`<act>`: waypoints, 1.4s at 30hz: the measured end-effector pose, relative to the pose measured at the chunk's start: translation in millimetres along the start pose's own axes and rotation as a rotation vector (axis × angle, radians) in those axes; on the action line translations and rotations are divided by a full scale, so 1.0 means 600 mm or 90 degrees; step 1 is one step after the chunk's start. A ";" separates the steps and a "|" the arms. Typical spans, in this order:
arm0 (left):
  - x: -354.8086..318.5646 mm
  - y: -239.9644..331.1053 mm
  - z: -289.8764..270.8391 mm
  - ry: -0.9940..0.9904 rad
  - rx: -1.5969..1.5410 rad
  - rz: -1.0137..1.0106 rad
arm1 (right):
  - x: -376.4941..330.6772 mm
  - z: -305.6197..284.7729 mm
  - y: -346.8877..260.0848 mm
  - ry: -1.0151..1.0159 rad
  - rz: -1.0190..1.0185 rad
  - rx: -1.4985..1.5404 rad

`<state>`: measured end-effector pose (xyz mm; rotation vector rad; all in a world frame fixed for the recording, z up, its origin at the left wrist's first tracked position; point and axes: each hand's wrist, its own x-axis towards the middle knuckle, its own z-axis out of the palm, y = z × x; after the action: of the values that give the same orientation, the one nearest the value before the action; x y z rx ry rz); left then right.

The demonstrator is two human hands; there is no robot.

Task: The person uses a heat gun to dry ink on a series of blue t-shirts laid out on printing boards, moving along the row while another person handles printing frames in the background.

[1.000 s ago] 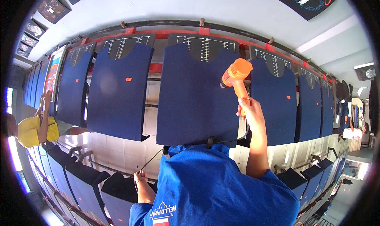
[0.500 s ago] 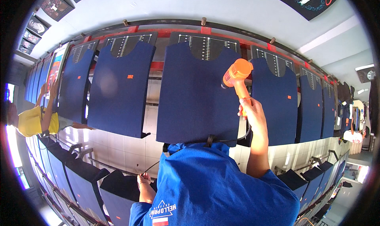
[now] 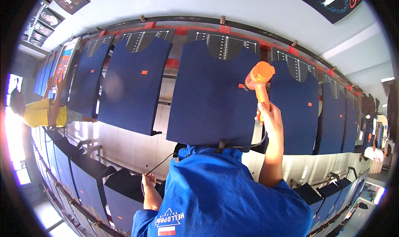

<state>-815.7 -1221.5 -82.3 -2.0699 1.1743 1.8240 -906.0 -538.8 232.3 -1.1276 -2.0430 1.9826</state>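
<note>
An orange hair dryer (image 3: 262, 77) is in my right hand (image 3: 272, 120), whose fingers are wrapped round the handle. Its dark nozzle points left, above a small orange print on the chest of a navy shirt (image 3: 208, 100). That shirt lies stretched over a dark board (image 3: 245, 41) with white ruler marks at the neck. Low on the left, my left hand (image 3: 149, 182) is closed on a thin black cord (image 3: 161, 164), which runs up toward my body. Part of the dryer's cord shows below my right wrist.
More navy shirts (image 3: 133, 83) on boards line a red and black rail (image 3: 183, 19) on both sides. Behind me runs another row of boards (image 3: 89, 187). At far left a person in yellow (image 3: 41, 112) handles a framed screen (image 3: 64, 64). Tiled floor (image 3: 133, 147) shows between the rows.
The view has shifted, so the boards appear farther right. The dryer stays over the same shirt, and the orange print beside its nozzle has come into sight. Both hands keep their hold.
</note>
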 end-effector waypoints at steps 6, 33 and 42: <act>-0.033 0.004 -0.061 -0.062 0.086 0.073 | 0.005 0.001 0.016 -0.007 -0.018 0.019; 0.129 0.512 -0.130 0.276 -0.155 0.404 | -0.092 0.741 -0.129 -0.306 0.016 0.130; 0.225 0.670 -0.175 0.145 -0.197 0.404 | -0.059 0.843 -0.221 -0.187 -0.112 0.006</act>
<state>-990.4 -1617.7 -25.3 -2.2916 1.8905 2.1835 -1206.1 -965.0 284.5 -0.6592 -2.1731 2.1705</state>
